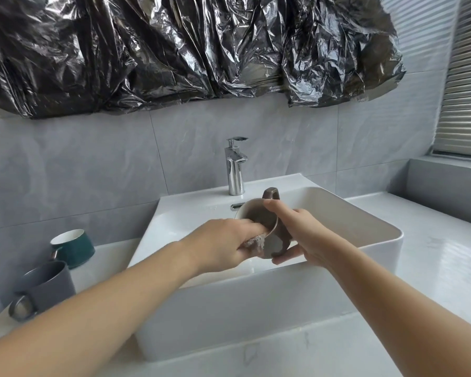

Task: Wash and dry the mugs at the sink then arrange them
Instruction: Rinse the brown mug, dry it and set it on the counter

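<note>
One brown mug (267, 235), stiff, breakable and likely slick when wet, hangs tilted over the sink (337, 213), right hand (305, 235) wrapped round its body, the safest grip, left hand (223, 246) pinching a cloth (256, 243) inside.

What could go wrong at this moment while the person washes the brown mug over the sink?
1. The brown mug looks wet and is tilted; the right hand may lose it, and it could chip on the sink.
2. The left forearm passes close to the grey mug and the green mug; a pull back might knock them.
</note>
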